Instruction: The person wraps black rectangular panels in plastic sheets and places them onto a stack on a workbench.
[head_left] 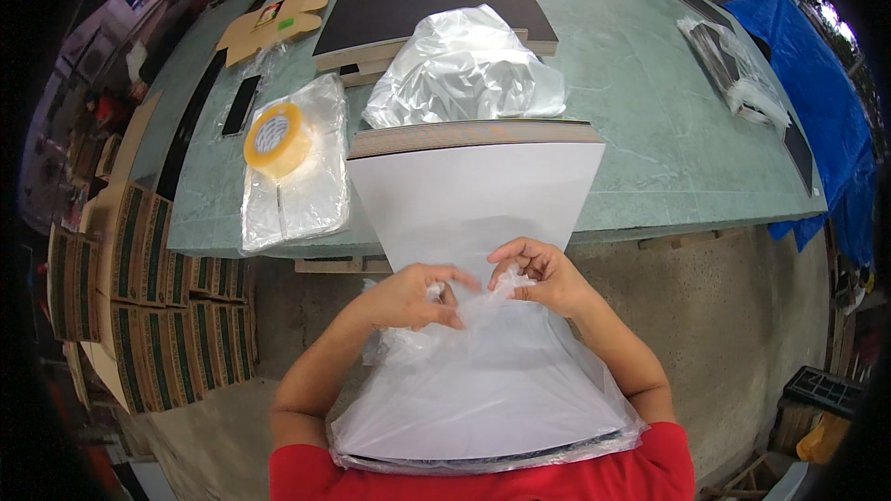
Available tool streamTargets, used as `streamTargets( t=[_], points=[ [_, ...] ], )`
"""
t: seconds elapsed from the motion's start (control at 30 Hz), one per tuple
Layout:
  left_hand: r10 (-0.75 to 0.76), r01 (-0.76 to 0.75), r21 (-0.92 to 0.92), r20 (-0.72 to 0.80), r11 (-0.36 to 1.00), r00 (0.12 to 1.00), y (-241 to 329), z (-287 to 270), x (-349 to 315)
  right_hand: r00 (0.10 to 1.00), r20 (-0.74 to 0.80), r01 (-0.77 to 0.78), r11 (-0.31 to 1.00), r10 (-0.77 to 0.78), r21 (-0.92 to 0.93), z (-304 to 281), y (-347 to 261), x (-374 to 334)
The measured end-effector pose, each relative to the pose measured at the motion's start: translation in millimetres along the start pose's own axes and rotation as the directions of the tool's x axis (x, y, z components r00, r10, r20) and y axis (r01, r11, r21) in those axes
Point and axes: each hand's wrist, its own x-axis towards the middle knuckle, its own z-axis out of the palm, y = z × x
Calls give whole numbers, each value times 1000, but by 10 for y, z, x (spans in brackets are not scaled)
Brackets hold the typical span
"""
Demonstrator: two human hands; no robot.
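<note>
A stack of white sheets sits in a clear plastic bag (464,399) against my red-shirted front. My right hand (552,278) pinches a bunched part of the bag's film between thumb and fingers. Close on its left, my left hand (408,297) has curled fingers with some of the film within them; its fingertips are smeared by motion. Beyond my hands, a broad white sheet (473,195) slopes down from a thick stack of boards (473,135) at the table's near edge. Its lower end is hidden by my hands and the film.
On the green table (640,111), a tape roll (277,141) lies on flat plastic bags (306,209), near a phone (241,106). Crumpled film (464,70) rests against dark boards (408,9). Bundled cartons (176,315) stand left; a blue tarp (807,93) hangs right.
</note>
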Motion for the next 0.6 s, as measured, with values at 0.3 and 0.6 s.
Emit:
streamTargets(
  t=[0.3, 0.6],
  points=[
    [194, -211, -41, -246, 977, 949, 44, 264, 400, 855, -487, 207, 978, -180, 1, -64, 192, 99],
    [198, -272, -52, -558, 961, 806, 23, 3, 354, 961, 62, -254, 948, 270, -194, 21, 236, -113]
  ],
)
